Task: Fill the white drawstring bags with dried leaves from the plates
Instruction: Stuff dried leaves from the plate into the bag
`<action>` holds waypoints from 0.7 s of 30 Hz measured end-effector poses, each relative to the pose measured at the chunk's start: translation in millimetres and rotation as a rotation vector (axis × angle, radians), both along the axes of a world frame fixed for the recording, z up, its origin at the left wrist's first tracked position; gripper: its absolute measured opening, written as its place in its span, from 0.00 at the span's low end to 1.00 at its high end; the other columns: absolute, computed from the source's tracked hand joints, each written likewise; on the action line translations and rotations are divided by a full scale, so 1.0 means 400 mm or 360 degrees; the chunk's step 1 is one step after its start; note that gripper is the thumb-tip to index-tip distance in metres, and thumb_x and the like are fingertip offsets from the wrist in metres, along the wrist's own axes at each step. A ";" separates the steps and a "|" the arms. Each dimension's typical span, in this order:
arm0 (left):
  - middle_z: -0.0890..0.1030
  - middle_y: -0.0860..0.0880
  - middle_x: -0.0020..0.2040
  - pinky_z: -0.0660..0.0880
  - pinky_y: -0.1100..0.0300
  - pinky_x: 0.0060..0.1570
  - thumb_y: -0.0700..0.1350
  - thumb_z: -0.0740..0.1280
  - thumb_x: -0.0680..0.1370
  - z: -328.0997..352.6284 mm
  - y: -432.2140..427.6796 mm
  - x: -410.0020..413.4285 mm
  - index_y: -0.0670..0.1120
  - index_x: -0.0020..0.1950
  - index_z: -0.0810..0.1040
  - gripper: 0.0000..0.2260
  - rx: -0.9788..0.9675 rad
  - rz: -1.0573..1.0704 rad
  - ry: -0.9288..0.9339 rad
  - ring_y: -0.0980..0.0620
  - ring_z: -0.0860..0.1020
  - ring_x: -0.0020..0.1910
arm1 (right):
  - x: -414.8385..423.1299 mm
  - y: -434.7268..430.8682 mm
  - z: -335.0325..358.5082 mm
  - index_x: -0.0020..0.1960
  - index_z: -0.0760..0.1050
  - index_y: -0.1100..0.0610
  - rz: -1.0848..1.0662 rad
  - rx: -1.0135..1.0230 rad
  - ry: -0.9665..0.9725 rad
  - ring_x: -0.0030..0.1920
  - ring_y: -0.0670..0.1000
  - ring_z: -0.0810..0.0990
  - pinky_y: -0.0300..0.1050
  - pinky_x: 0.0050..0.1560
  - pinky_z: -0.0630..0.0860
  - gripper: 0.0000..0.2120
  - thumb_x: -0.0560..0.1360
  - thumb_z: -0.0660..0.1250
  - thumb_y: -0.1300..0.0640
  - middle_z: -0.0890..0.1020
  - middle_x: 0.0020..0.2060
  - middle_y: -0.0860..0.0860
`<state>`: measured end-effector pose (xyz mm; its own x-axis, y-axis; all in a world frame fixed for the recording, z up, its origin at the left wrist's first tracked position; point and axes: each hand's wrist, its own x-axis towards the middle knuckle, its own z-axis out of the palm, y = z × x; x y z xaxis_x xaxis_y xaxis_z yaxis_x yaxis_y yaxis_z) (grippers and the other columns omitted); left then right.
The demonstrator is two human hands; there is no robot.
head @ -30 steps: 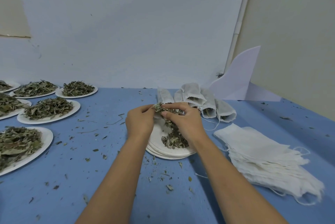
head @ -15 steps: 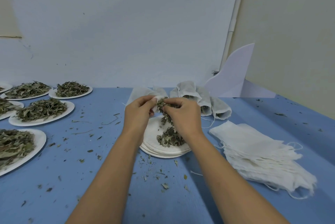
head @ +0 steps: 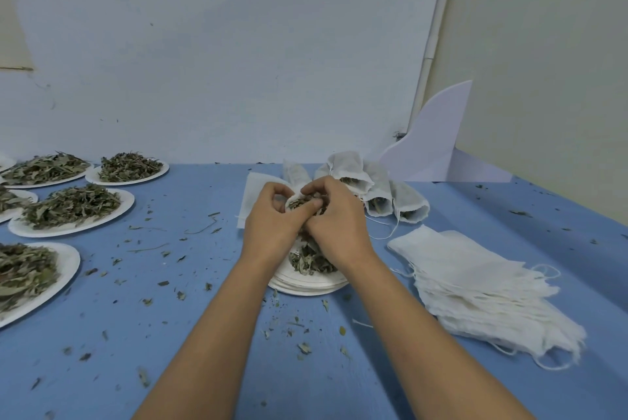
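Mid-fill: our left hand [head: 270,226] pinches the bag [head: 255,195] open, our right hand [head: 339,226] presses pinched leaves [head: 300,203] in; next probably needs another scoop.

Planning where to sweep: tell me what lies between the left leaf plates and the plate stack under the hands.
Head view: only loose leaf crumbs and thin stems on the blue table, nothing else.

The drawstring bags [head: 475,287] at right are thin white woven cloth, gauzy and matt, with frayed edges and thread-like strings. The dried leaves [head: 71,207] look brittle, crinkled and dull. The plates [head: 69,258] at left seem to be matt white paper. The blue table [head: 170,334] is smooth and matt, and the wall [head: 238,63] is matt, scuffed paint.
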<state>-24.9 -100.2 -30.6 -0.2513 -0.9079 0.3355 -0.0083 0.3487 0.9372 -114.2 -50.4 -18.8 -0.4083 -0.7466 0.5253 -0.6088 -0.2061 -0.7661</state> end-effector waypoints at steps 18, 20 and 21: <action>0.69 0.58 0.27 0.69 0.69 0.29 0.46 0.77 0.67 -0.027 -0.014 0.009 0.49 0.46 0.75 0.14 -0.0063 0.0073 0.0072 0.64 0.68 0.24 | -0.010 0.025 0.005 0.46 0.85 0.56 0.0216 0.0065 -0.0412 0.49 0.40 0.79 0.28 0.48 0.73 0.16 0.71 0.58 0.62 0.84 0.44 0.46; 0.72 0.58 0.29 0.72 0.64 0.34 0.46 0.78 0.66 -0.028 -0.017 0.011 0.50 0.44 0.75 0.14 -0.0056 0.0079 0.0063 0.62 0.71 0.28 | -0.011 0.026 0.008 0.43 0.84 0.56 0.0235 0.0043 -0.0499 0.50 0.45 0.81 0.39 0.53 0.76 0.17 0.68 0.57 0.58 0.85 0.43 0.48; 0.73 0.58 0.31 0.73 0.63 0.35 0.46 0.78 0.66 -0.028 -0.017 0.011 0.51 0.44 0.75 0.14 -0.0048 0.0078 0.0069 0.60 0.72 0.30 | -0.011 0.027 0.009 0.43 0.84 0.55 0.0243 0.0042 -0.0516 0.50 0.47 0.81 0.45 0.56 0.77 0.16 0.69 0.57 0.59 0.85 0.44 0.49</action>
